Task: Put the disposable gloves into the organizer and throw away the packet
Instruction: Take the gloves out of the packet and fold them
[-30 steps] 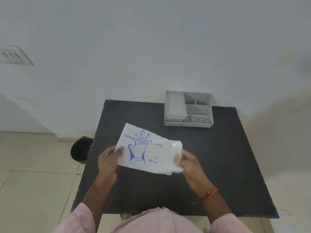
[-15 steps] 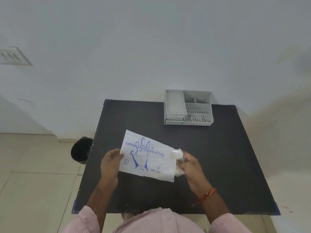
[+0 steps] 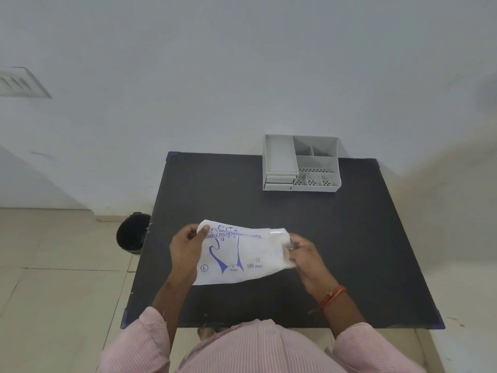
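A white packet (image 3: pixel 242 254) printed with a blue glove outline hangs over the middle of the black table (image 3: pixel 363 238). My left hand (image 3: pixel 187 246) grips its left end, thumb over the top edge. My right hand (image 3: pixel 304 251) pinches clear plastic gloves (image 3: pixel 282 238) sticking out of the packet's right end. The grey organizer (image 3: pixel 301 162) with several compartments stands at the table's far edge, against the wall, and its compartments look empty.
A black bin (image 3: pixel 133 232) stands on the tiled floor just left of the table. A white wall rises right behind the table. A vent (image 3: pixel 21 82) is on the wall at far left.
The packet has tilted flatter and dropped lower toward me. My left hand shifted up onto its top left edge, and my right hand now pinches the gloves at the open right end.
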